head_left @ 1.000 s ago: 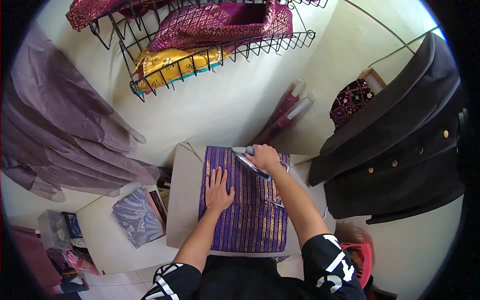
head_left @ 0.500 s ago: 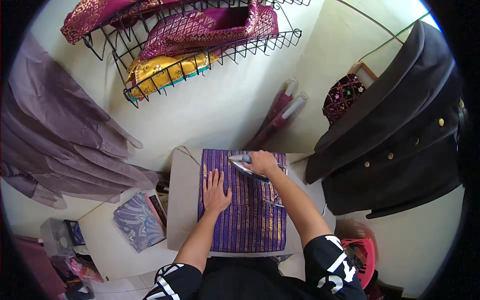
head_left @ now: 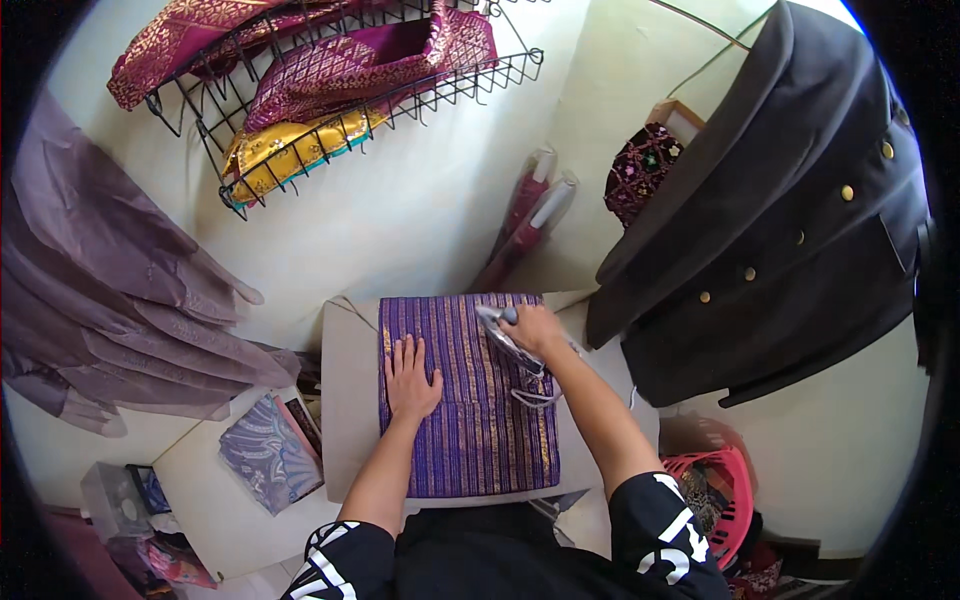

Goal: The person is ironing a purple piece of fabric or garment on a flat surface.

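A purple cloth with gold stripes (head_left: 470,440) lies folded flat on a pale padded board (head_left: 350,420). My left hand (head_left: 410,382) rests flat on the cloth's left side, its fingers stretched out. Around the handle of a clothes iron (head_left: 508,340), my right hand (head_left: 533,328) is closed. The iron lies on the upper right part of the cloth, its tip toward the far left. Its grey cord (head_left: 535,400) loops over the cloth below my right wrist. My hand and wrist hide part of the iron's back end.
A dark coat with gold buttons (head_left: 745,230) hangs at the right, and mauve sheer fabric (head_left: 120,270) at the left. Above is a black wire rack (head_left: 385,105) holding folded fabrics. A patterned folded cloth (head_left: 268,455) lies left of the board; a pink basket (head_left: 735,500) stands lower right.
The view has shifted, so most things appear further left. Over the cloth, the iron has moved right, and its tip points more toward the far edge. My left hand stays on the cloth.
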Demonstrator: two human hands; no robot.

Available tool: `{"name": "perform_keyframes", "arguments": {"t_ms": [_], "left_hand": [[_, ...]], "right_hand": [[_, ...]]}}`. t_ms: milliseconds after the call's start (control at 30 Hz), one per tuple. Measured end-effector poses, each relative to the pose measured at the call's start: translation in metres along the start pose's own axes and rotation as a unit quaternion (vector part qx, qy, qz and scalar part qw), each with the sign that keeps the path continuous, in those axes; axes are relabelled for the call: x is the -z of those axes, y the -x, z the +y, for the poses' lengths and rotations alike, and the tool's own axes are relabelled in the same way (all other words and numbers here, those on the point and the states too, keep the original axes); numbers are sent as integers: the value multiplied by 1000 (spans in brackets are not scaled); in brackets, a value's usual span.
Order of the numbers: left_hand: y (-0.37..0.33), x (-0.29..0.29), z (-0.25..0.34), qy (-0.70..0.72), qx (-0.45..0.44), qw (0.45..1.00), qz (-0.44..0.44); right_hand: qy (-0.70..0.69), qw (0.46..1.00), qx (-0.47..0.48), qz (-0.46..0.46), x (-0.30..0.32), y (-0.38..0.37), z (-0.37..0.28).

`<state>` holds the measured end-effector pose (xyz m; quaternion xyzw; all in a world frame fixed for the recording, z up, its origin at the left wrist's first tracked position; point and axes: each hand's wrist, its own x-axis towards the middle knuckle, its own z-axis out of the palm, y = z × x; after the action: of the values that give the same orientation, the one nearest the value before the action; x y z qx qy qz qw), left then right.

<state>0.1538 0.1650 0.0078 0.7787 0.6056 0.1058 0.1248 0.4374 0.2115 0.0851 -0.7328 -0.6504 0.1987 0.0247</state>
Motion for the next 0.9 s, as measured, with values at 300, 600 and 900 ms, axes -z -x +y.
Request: {"name": "perform_keyframes", "arguments": {"t_ms": [300, 600, 900], "left_hand": [[6, -3, -10, 80, -17, 996, 27], [52, 15, -34, 2, 14, 1000, -2], [74, 21, -54, -17, 22, 1000, -5]], "right_hand": [[86, 982, 154, -72, -10, 20, -6], [119, 968, 192, -105, -9, 26, -64], [107, 970, 205, -76, -22, 21, -102]]}}
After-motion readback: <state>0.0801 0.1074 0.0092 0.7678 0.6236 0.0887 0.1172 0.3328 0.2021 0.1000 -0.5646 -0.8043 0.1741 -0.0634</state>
